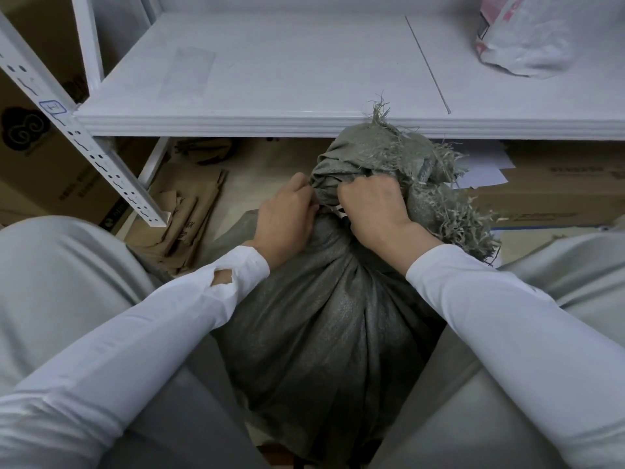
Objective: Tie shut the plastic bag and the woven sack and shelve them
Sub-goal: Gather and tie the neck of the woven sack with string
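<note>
A full grey-green woven sack [324, 326] stands on the floor between my knees. Its neck is gathered tight and the frayed mouth [399, 157] flares up toward the shelf edge. My left hand [287, 214] grips the left side of the neck with curled fingers. My right hand [375, 208] is curled round the right side of the neck, and a bit of white tie shows between my two hands. A white plastic bag [524, 38] with red print lies on the white shelf [270, 72] at the back right.
A perforated white shelf upright [81, 137] slants down at the left. Flattened brown cardboard [189, 218] lies on the floor under the shelf, left of the sack. Cardboard boxes [558, 184] and loose white papers sit at the right under the shelf.
</note>
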